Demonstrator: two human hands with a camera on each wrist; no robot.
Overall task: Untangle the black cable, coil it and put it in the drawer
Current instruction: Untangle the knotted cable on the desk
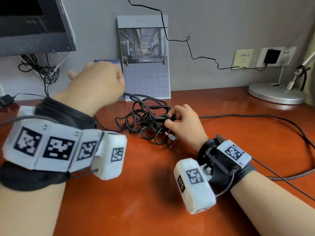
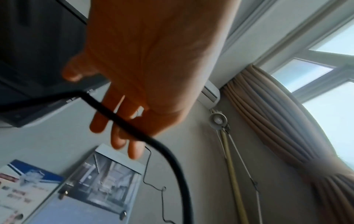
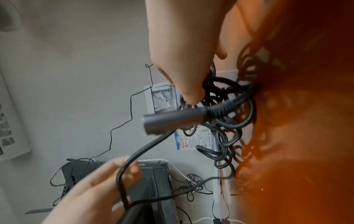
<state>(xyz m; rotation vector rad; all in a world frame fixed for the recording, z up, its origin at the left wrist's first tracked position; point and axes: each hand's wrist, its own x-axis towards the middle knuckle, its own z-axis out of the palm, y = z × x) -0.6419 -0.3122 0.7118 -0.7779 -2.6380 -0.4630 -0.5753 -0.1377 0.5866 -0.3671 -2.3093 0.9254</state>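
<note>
The black cable point(image 1: 146, 120) lies in a tangled heap on the wooden desk point(image 1: 136, 193). A metal-tipped plug point(image 1: 171, 137) sticks out at the heap's near side. My right hand point(image 1: 170, 119) pinches strands at the right of the tangle; in the right wrist view its fingers point(image 3: 191, 91) press into the loops just behind the plug point(image 3: 172, 119). My left hand point(image 1: 95, 82) is raised to the left of the heap and is blurred. One strand point(image 2: 122, 121) lies across its straight fingers point(image 2: 99, 121) and runs down into the heap. No drawer is in view.
A monitor point(image 1: 34, 26) hangs over the back left, with a bundle of wires point(image 1: 42, 72) under it. A calendar point(image 1: 144, 57) leans on the wall behind the heap. A lamp base point(image 1: 276, 94) stands back right. Grey cables point(image 1: 255, 116) trail over the desk's right side.
</note>
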